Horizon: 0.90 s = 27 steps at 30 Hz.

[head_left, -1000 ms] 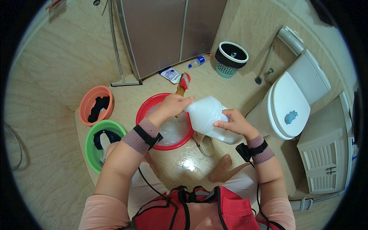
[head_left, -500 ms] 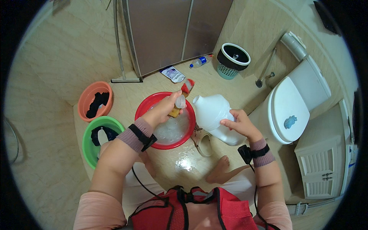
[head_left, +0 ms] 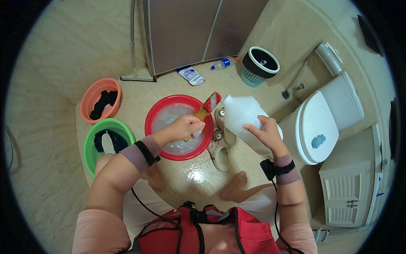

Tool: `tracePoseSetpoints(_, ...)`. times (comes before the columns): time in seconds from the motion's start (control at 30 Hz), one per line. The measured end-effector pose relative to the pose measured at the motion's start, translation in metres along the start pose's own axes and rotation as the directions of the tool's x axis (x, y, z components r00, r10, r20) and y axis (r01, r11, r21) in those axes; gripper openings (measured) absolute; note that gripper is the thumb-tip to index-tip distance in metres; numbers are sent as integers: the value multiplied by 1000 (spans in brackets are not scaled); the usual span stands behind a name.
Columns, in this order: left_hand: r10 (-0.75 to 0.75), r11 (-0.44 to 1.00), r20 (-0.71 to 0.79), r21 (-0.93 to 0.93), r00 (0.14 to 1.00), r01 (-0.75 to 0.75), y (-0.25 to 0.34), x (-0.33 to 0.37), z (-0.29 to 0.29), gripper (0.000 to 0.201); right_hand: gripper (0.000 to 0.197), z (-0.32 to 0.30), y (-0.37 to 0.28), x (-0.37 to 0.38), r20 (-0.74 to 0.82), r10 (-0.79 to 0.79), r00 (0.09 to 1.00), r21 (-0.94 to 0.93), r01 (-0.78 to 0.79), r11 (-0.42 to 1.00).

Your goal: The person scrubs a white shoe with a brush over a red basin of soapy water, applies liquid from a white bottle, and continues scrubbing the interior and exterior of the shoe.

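My left hand [head_left: 185, 128] is closed around the handle of a scrub brush [head_left: 204, 111] with red and white bristles, above a red basin [head_left: 149, 134] of sudsy water. Something pale and translucent shows under its fingers; I cannot tell whether it is the cap. My right hand [head_left: 267, 132] grips a large white bottle [head_left: 246, 118], tilted so that its uncapped mouth is close beside the bristles. Whether any liquid is coming out cannot be seen. Beige clogs [head_left: 220, 155] lie on the floor just right of the basin.
At the left stand a green basin [head_left: 88, 149] with dark cloth and an orange basin [head_left: 86, 100] with black cloth. A squeegee [head_left: 137, 78], a pouch [head_left: 191, 75], a plastic bottle [head_left: 222, 64] and a bin [head_left: 253, 76] are farther back. A toilet [head_left: 315, 127] stands at the right.
The clear cap, plain in my left hand before, is now mostly hidden. The brush has turned with its bristles toward the bottle's mouth. The white bottle has shifted slightly right and up.
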State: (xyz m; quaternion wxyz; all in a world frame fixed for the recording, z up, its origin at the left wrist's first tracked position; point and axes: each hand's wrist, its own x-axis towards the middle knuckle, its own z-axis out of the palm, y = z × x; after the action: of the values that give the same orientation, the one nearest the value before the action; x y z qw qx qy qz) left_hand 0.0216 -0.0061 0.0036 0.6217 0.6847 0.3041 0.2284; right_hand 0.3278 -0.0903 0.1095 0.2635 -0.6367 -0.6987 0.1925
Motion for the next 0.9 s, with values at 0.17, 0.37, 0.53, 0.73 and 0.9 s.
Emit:
tracePoseSetpoints(0.17,-37,997,-54,63,998,41,4,-3,-3,31,53,6,-10,7,25,-77,997,-121,80,989)
tracePoseSetpoints(0.37,-59,992,-29,106,998,61,16,-5,-1,32,52,10,-10,7,88,-42,995,-93,51,994)
tracePoseSetpoints(0.53,-106,994,-67,16,992,108,8,-7,1,31,53,9,-18,4,29,-84,996,-117,87,989)
tracePoseSetpoints(0.73,-64,996,11,66,998,63,8,-5,2,30,53,6,-13,6,62,-51,997,-248,65,966)
tracePoseSetpoints(0.9,-84,996,15,12,996,84,0,-4,1,31,53,8,-20,7,39,-91,995,-223,97,970)
